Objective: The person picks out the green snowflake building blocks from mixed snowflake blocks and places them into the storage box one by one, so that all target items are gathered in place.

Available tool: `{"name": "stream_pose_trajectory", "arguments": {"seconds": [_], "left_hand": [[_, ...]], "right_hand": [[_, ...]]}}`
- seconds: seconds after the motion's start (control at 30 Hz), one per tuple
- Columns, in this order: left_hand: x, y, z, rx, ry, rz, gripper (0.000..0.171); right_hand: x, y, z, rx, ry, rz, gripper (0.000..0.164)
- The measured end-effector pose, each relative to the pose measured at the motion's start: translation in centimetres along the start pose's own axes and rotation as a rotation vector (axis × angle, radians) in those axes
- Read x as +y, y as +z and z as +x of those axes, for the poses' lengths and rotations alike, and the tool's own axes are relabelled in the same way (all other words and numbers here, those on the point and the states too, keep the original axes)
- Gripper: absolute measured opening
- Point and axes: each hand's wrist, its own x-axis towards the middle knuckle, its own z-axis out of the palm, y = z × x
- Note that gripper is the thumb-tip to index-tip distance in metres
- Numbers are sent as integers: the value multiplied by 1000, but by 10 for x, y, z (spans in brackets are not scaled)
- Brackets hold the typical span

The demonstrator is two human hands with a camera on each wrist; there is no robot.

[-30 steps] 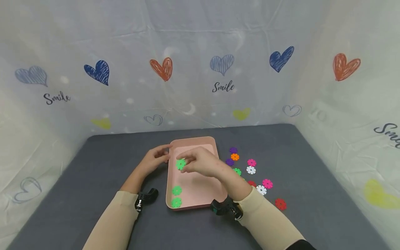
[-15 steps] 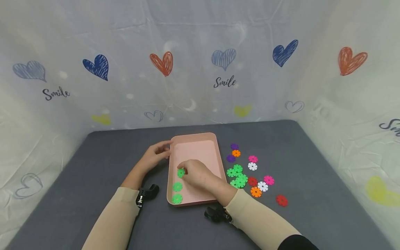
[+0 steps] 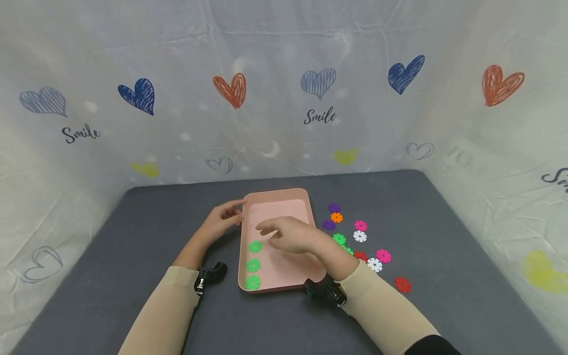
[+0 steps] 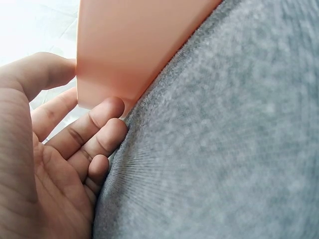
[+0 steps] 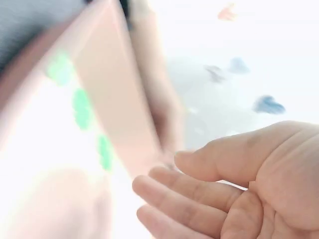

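Observation:
My left hand [image 3: 218,221] rests at the left side of a shallow pink tray [image 3: 284,227], near its far corner. In the left wrist view its thumb and fingertips touch the outside of the tray wall [image 4: 134,45]. My right hand [image 3: 290,233] is over the middle of the tray with nothing in it. Its fingers extend to the left, slightly bent and apart from the thumb, as the right wrist view also shows. Three green notched discs lie in a column along the tray's left side: a far disc [image 3: 255,247], a middle disc [image 3: 253,265] and a near disc [image 3: 253,282].
Right of the tray, loose notched discs lie on the dark grey table [image 3: 177,207]: green [image 3: 339,239], purple [image 3: 334,208], orange [image 3: 337,217], pink [image 3: 360,226], white [image 3: 360,236] and red [image 3: 403,284]. My right forearm hides some. A printed cloth [image 3: 275,123] hangs behind.
My right hand lowered a green disc onto the tray beyond the other two and let it go. It has since lifted back to the right, while my left hand stayed at the tray.

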Motion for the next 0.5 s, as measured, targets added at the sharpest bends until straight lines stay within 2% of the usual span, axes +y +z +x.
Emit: {"name": "stream_pose_trajectory", "arguments": {"seconds": [0.1, 0.2, 0.3, 0.4, 0.5], "left_hand": [[16, -1, -5, -7, -7, 0, 47], [31, -3, -11, -8, -13, 1, 47], [33, -4, -11, 1, -9, 11, 47], [33, -3, -11, 8, -6, 16, 46], [32, -3, -11, 8, -3, 11, 47]], "right_hand": [[5, -23, -10, 56, -7, 22, 43], [14, -44, -19, 116, 27, 42, 40], [27, -60, -26, 147, 75, 74, 36], [40, -68, -32, 135, 125, 101, 29], [51, -72, -36, 78, 203, 86, 23]]}}
